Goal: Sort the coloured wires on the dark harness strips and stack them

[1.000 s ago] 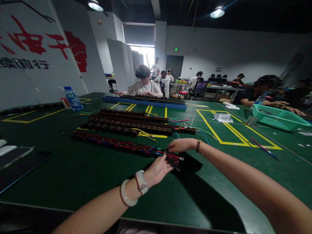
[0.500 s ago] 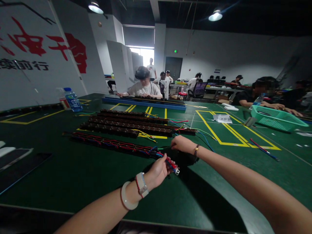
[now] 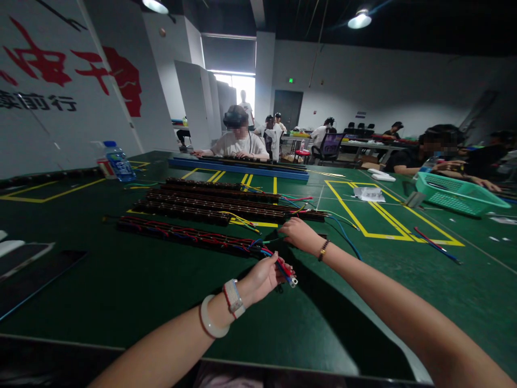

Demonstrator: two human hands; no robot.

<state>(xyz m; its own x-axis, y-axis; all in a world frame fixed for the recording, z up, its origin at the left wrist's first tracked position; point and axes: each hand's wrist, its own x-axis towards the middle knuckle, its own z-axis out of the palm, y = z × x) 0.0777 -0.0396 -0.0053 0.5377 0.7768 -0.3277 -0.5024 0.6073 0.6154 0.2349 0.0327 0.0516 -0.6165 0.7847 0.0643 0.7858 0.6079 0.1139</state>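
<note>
My left hand (image 3: 262, 277) is closed around a bundle of red and blue wires (image 3: 286, 268) with metal ring terminals poking out past the fingers. The wires come from the right end of a long dark strip (image 3: 186, 234) laced with red and blue wires, lying on the green table. Above and to the right, my right hand (image 3: 302, 235) is closed, its fingertips at a thin green wire (image 3: 272, 241) that runs from the same end. The grip itself is partly hidden by the hand.
Several dark strips (image 3: 218, 203) with yellow, green and blue wire ends lie beyond. Loose red and blue wires (image 3: 436, 245) and a green basket (image 3: 460, 196) are at right. A bottle (image 3: 120, 161) stands at left. A co-worker (image 3: 238, 137) sits across the table.
My right hand has moved slightly up and left, with the green wire at its fingertips. My left hand stays around the red and blue wires. The view has shifted a little.
</note>
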